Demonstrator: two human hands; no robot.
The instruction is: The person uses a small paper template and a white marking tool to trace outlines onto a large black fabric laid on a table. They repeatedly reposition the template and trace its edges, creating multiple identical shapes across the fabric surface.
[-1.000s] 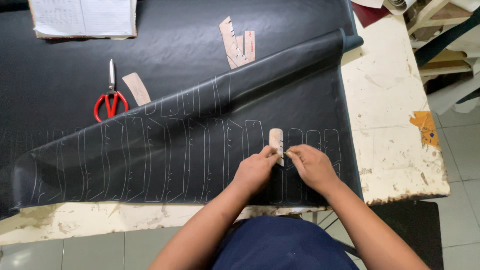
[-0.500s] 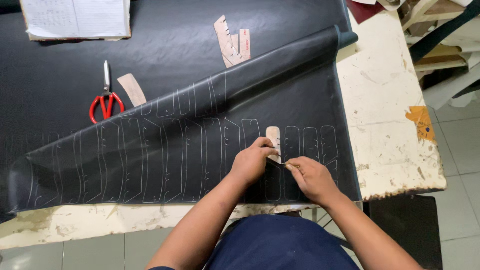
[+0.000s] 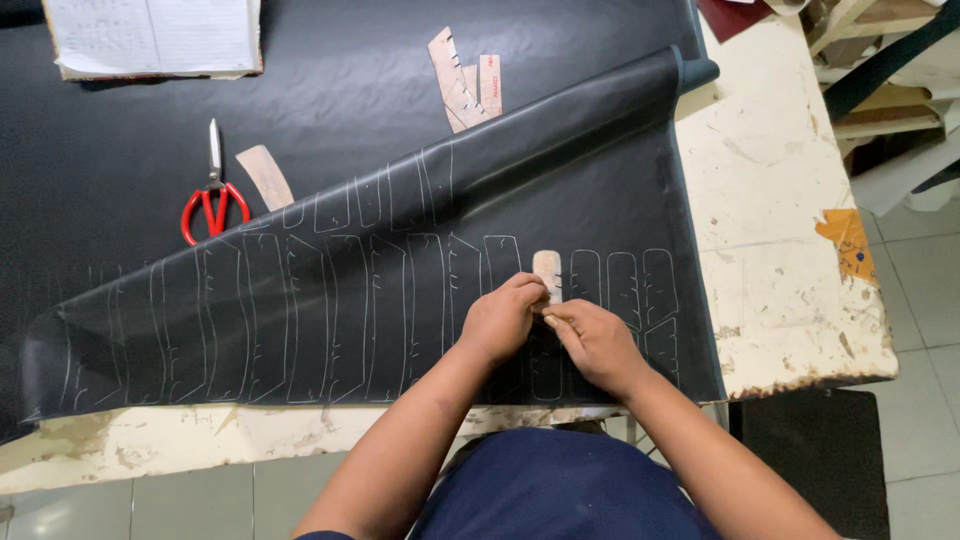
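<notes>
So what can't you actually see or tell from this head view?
- Marking tool in the right hand: hidden by its curled fingers.
- Lower part of the tan template strip: covered by the left hand.
- Open notebook: cut off by the top edge, writing too small.
- Black sheet: its left end runs out of frame.
- Table underside: hidden by the tabletop.

worn white table (image 3: 780,200) | black sheet (image 3: 400,120) | scissors (image 3: 210,195) | papers (image 3: 155,35)

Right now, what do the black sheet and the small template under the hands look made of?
Black sheet: probably leather or faux leather, matte with faint sheen; it folds softly and bears pale traced outlines. Template: likely stiff cardboard, tan and dull, flat-edged. Left hand pins it.
</notes>
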